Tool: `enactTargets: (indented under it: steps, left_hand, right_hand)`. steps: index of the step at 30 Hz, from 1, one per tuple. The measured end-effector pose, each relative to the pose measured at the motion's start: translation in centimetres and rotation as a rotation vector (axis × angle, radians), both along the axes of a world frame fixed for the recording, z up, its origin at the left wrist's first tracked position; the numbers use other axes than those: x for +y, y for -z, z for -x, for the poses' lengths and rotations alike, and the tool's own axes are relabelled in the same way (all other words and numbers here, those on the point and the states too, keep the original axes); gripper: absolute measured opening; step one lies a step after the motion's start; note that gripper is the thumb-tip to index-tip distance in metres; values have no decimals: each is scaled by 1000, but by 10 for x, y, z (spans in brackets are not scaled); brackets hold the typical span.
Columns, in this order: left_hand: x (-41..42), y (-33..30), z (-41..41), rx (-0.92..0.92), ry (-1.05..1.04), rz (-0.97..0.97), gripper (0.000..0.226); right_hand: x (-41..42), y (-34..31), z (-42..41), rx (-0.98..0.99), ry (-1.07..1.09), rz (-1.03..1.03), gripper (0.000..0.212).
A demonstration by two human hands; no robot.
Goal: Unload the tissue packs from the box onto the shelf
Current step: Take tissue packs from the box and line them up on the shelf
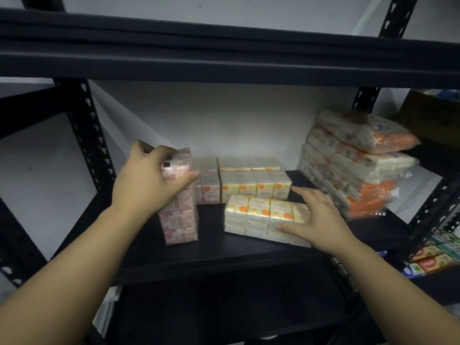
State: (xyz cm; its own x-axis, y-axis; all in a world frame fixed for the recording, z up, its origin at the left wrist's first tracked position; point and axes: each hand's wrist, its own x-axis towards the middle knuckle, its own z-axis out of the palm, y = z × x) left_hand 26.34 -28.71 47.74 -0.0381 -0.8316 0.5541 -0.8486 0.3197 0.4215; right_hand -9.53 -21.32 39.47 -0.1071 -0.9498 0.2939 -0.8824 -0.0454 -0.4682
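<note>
Gripping the top of an upright pink plastic-wrapped tissue pack, the left hand closes fingers and thumb around it on the black metal shelf. Behind it stand yellow wrapped tissue packs in a stack against the wall. Further right, the right hand lies flat and spread on a low yellow tissue pack. At far right leans a pile of orange-and-white wrapped tissue bundles.
</note>
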Motion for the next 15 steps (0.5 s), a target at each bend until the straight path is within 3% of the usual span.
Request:
enactTargets:
  steps: [3,7,10,15]
  left_hand:
    - [1,1,-9,21,-12,-1,81]
    - [3,8,-33,84,-66,1,77]
    - [7,18,-61,103,-169,14,73]
    - [16,59,-111,201,-291,-188,53]
  right_hand:
    - [-13,-17,-31,52,-75,76,94]
    - [-32,-20,-77,78,-247,37,72]
    - [-45,-15,-102,115,-300,-3,69]
    - [-58,-3,-122,216,-274,-37,64]
